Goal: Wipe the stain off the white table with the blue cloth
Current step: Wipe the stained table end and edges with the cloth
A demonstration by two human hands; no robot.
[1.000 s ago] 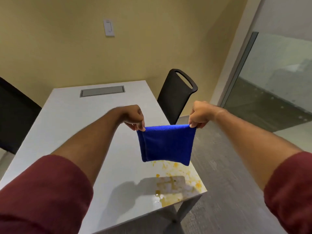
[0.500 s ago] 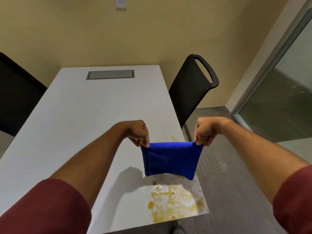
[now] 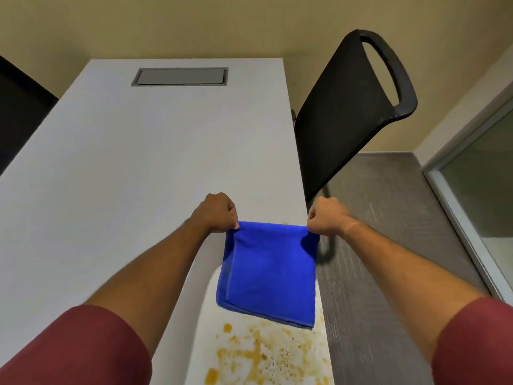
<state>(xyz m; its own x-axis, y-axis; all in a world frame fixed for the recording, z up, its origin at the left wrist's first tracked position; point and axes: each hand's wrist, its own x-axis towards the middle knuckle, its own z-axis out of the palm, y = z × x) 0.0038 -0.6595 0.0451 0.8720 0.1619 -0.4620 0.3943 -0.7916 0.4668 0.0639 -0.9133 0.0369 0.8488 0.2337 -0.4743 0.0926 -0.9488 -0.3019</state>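
Note:
A folded blue cloth (image 3: 270,273) hangs in the air above the near right corner of the white table (image 3: 125,176). My left hand (image 3: 218,213) pinches its top left corner and my right hand (image 3: 326,219) pinches its top right corner. Below the cloth's lower edge a yellow-brown stain (image 3: 263,354) is smeared across the tabletop near the right edge. The cloth covers the far part of the stain.
A black chair (image 3: 352,107) stands close to the table's right edge, just beyond my right hand. Another dark chair (image 3: 19,107) sits at the left. A grey cable hatch (image 3: 181,76) lies at the table's far end. A glass partition (image 3: 483,195) is on the right.
The view has tilted down and come closer over the table. Both hands still hold the cloth, now lower and nearer the stain, which fills more of the bottom of the view.

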